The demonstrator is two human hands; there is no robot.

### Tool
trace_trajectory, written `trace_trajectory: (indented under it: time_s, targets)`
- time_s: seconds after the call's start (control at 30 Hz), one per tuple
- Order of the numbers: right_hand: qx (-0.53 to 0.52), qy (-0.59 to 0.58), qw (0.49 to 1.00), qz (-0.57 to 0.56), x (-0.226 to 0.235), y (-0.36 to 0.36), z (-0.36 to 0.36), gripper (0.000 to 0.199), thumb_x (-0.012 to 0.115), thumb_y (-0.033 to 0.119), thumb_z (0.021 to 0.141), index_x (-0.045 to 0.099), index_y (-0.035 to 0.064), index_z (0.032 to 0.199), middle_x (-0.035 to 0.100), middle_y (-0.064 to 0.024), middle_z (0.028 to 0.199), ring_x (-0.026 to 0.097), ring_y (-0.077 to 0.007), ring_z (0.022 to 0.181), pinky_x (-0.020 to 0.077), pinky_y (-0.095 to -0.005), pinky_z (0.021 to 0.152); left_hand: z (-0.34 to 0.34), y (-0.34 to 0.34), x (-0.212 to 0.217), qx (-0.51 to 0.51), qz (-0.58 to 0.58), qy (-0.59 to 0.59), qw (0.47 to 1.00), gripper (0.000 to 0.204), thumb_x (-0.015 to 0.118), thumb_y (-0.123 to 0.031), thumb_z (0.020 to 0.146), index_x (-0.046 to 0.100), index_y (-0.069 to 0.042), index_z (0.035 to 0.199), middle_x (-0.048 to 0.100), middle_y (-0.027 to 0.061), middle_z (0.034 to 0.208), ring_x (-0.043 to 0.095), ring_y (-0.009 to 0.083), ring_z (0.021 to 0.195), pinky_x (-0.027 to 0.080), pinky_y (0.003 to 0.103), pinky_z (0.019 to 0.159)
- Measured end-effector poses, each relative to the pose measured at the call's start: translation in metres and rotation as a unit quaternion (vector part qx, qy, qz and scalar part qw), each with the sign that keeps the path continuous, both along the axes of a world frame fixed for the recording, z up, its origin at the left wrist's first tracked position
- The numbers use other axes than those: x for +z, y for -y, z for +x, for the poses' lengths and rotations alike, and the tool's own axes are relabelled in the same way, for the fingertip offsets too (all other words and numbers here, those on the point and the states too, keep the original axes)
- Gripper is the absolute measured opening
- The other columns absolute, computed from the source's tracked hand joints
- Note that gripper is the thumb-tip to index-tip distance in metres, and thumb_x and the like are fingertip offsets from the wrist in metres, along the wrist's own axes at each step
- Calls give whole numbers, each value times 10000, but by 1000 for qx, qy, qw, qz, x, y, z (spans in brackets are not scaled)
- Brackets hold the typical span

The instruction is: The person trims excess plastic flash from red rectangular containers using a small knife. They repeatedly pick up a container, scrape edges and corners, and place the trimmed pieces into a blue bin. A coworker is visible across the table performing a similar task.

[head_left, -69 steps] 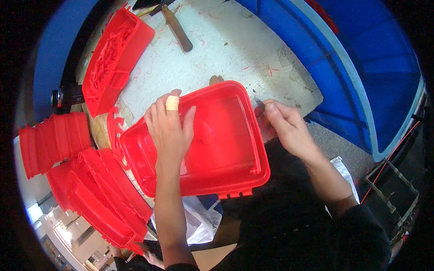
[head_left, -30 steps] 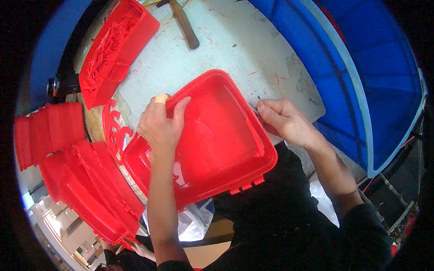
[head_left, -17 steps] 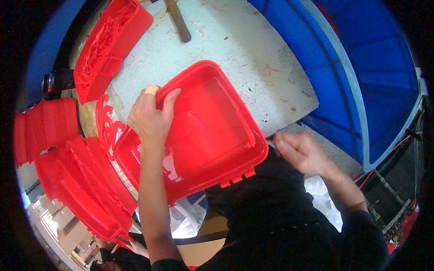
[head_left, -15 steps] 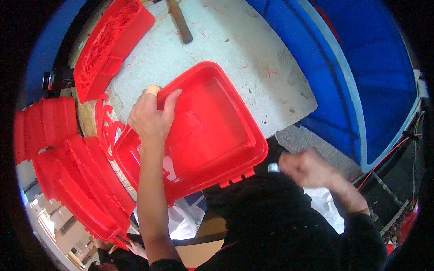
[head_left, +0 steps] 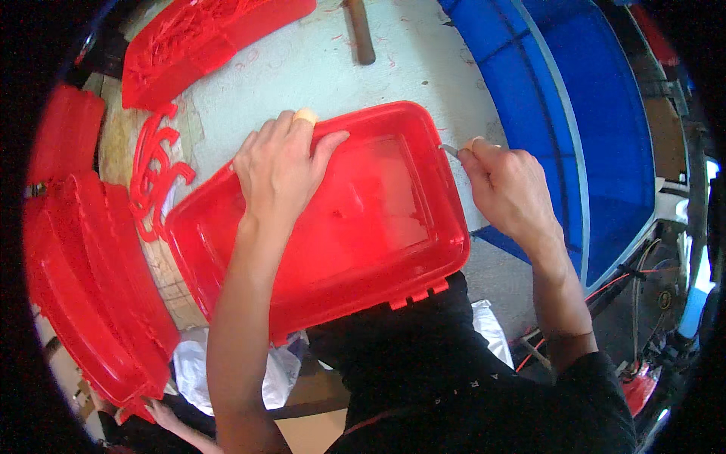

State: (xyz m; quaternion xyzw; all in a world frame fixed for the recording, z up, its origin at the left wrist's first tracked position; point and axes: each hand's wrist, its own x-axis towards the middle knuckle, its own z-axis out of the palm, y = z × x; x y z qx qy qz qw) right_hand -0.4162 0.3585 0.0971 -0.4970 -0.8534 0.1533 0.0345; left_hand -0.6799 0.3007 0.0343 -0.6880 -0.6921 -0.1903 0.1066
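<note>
A shallow red plastic tray [head_left: 363, 204], with small hinge tabs on its near edge, lies tilted on the table in front of me. My left hand [head_left: 280, 163] is closed over the tray's far left rim, thumb inside and fingers outside; a pale yellow cover wraps one fingertip. At the tray's right side, my right hand [head_left: 510, 185] is shut on a small knife [head_left: 450, 151]. Only its short metal blade shows, at the tray's right rim; the handle is hidden in my fist.
A red bin of trimmings [head_left: 219, 49] stands far left, a wooden handle [head_left: 361, 34] lies at the back, and curved red scraps [head_left: 151, 174] lie left. Stacked red trays [head_left: 98, 280] fill the left; blue bins [head_left: 560, 129] stand right. A co-worker's hand [head_left: 168, 416] shows lower left.
My right hand has moved up and forward from near my body to the tray's right rim, bringing the knife. The tray has turned slightly, with my left hand still on it.
</note>
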Motion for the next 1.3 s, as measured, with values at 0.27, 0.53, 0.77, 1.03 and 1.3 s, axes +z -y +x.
trace_trajectory:
  time_s: [0.27,0.53,0.77,1.03,1.3]
  targets:
    - [-32,52,998,1,7,14,-2,238,563,236,970,649,41,861,671,-206,726,666,-390,674,523,-478,601,-4,-1,-4,1,1,-6,1000,386,719,-439,848,655,-59,824,640,85,742,660,241,652,514,348,589]
    - [-19,58,998,-13,10,38,15,228,576,243,957,629,48,851,657,-206,718,651,-407,663,507,-498,581,-2,-1,0,17,-25,-1,1000,377,712,-450,856,654,-79,887,672,86,784,684,259,706,538,370,617]
    - [-23,65,996,-61,14,79,51,213,598,230,946,606,48,836,643,-193,721,638,-406,660,499,-503,576,-1,1,1,15,-22,0,1000,380,712,-452,859,634,-80,864,675,91,788,684,265,719,536,385,613]
    - [-80,-159,981,-71,24,75,59,210,649,232,927,610,25,928,627,-199,727,629,-420,681,482,-471,589,1,0,10,45,-80,1,996,469,682,-530,870,648,-67,934,687,140,818,690,331,730,523,438,591]
    - [-147,-235,943,-186,-37,97,75,244,655,225,945,577,41,805,527,-44,624,509,-131,566,366,-338,500,-13,-10,35,129,-270,28,954,518,633,-554,885,684,-67,1054,713,228,986,706,378,904,544,487,782]
